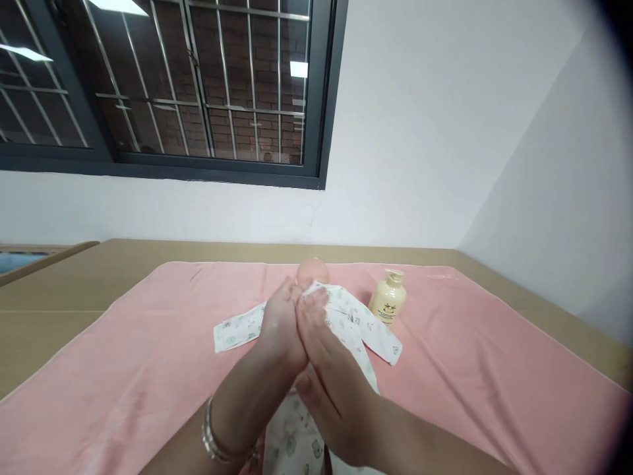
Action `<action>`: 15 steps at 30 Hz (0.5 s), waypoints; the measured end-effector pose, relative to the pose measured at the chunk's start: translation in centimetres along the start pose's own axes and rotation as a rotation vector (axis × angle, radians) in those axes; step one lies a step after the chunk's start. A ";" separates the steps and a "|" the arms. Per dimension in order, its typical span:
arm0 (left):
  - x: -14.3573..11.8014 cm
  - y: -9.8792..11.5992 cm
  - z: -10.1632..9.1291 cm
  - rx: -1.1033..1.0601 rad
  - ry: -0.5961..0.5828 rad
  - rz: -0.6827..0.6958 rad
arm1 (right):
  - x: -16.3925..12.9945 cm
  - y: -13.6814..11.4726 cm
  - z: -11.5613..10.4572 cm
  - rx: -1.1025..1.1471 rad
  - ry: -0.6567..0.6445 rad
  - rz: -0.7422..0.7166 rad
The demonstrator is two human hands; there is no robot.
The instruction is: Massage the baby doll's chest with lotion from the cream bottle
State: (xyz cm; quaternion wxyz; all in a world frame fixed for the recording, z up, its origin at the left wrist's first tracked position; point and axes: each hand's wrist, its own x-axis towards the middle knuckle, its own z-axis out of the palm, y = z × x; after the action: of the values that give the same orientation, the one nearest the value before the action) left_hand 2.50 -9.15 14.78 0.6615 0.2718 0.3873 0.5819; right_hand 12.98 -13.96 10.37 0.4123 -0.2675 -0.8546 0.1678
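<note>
We've got our left hand (279, 326) and right hand (329, 369) flat, fingers spread, on the doll (311, 270) in its onesie (356, 323), lotion bottle (388, 298) at 2 o'clock.

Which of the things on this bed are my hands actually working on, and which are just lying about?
In hand:
- left hand and right hand, both pressed on the doll's chest
- doll
- printed baby suit on the doll

Lying about:
- cream pump bottle, upright beside the doll
- pink towel underneath
- window behind
</note>
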 end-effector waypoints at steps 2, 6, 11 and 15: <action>2.0 0.0 -0.5 -0.006 0.141 0.098 | 0.4 -0.6 -0.5 0.133 -0.026 0.114; 5.9 -1.7 -1.5 0.107 0.165 0.309 | 1.7 1.5 -1.0 0.347 0.030 0.274; 9.7 -5.6 -3.8 0.525 0.292 0.554 | 2.2 7.9 1.3 -0.007 0.067 0.339; 11.1 -7.2 -5.2 0.642 0.321 0.578 | 2.1 11.3 2.8 -0.296 -0.136 0.272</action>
State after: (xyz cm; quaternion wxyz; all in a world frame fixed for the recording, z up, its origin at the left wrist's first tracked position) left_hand 2.54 0.00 3.88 0.2862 0.4660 0.5538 0.6278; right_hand 13.24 -3.84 4.24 0.2835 -0.4260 -0.8518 0.1119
